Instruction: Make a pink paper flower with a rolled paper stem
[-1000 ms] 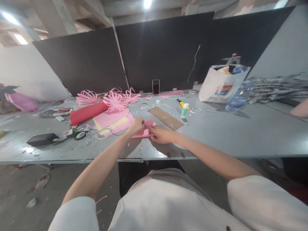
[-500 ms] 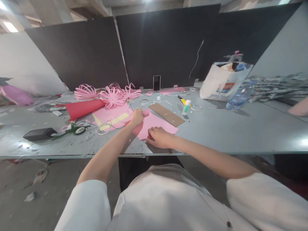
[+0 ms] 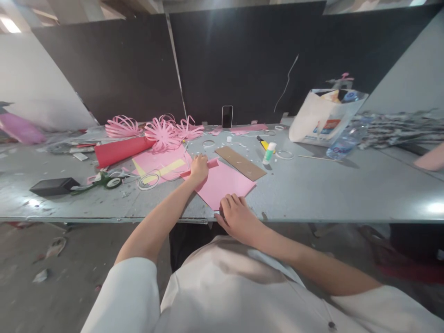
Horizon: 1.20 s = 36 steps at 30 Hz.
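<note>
A pink paper sheet (image 3: pixel 225 180) lies at the table's front, with a darker pink folded strip (image 3: pixel 212 163) along its far left edge. My left hand (image 3: pixel 199 169) is closed at that edge, fingers bent down onto the paper. At the near corner, my right hand (image 3: pixel 240 216) has its fingertips on the sheet and its thumb apart, by the table edge. Beyond the sheet lies a brown cardboard strip (image 3: pixel 240 163). A glue stick (image 3: pixel 269 153) stands to its right, beside a yellow and black utility knife (image 3: pixel 262 143).
On the left are pink paper-strip balls (image 3: pixel 163 134), a red paper roll (image 3: pixel 123 151), green-handled scissors (image 3: pixel 104 180) and a black block (image 3: pixel 54 186). A phone (image 3: pixel 227 116) leans on the back panel. A white bag (image 3: pixel 324 120) and a plastic bottle (image 3: pixel 343 145) stand on the right.
My right hand has moved toward my body and slightly right. The pink sheet's near part now lies flatter and reaches closer to the table edge. My left hand has stayed by the folded strip.
</note>
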Each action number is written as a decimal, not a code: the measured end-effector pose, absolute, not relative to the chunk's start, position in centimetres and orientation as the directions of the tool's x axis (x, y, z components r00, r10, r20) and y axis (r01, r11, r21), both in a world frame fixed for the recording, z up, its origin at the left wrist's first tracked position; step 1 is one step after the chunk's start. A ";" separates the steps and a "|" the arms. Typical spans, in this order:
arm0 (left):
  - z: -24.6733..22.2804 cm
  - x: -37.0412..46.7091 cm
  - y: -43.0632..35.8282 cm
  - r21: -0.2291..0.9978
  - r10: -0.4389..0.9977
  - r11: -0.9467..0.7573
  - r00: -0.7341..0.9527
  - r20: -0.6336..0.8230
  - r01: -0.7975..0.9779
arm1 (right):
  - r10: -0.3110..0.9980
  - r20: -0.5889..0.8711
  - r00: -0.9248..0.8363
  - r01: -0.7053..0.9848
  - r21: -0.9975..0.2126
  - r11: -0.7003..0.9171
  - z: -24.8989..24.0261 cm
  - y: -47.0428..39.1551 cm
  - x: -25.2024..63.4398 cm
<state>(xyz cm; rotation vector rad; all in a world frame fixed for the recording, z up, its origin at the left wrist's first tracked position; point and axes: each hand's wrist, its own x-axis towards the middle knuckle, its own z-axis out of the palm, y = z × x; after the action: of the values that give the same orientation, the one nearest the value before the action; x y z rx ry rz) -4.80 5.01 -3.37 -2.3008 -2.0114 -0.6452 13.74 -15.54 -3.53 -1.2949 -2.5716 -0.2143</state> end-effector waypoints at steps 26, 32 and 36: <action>-3.9 -3.9 7.3 0.252 0.940 -0.084 -0.007 0.341 0.964 | 0.740 0.251 -0.624 0.762 -0.012 0.647 -4.8 -18.2 13.6; -3.9 -4.1 7.3 0.254 0.944 -0.086 -0.003 0.331 0.963 | 0.755 0.236 -0.612 0.777 0.002 0.629 -4.3 -19.4 13.5; -3.9 -4.0 7.5 0.258 0.945 -0.076 -0.013 0.326 0.963 | 0.749 0.252 -0.612 0.772 -0.015 0.636 -4.2 -19.5 13.4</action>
<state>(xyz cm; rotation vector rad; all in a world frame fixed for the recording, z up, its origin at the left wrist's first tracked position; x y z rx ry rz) -4.01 7.48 -3.90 -2.1767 -2.1059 -0.6559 13.43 -19.50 -4.17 -1.2409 -2.6226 -0.1384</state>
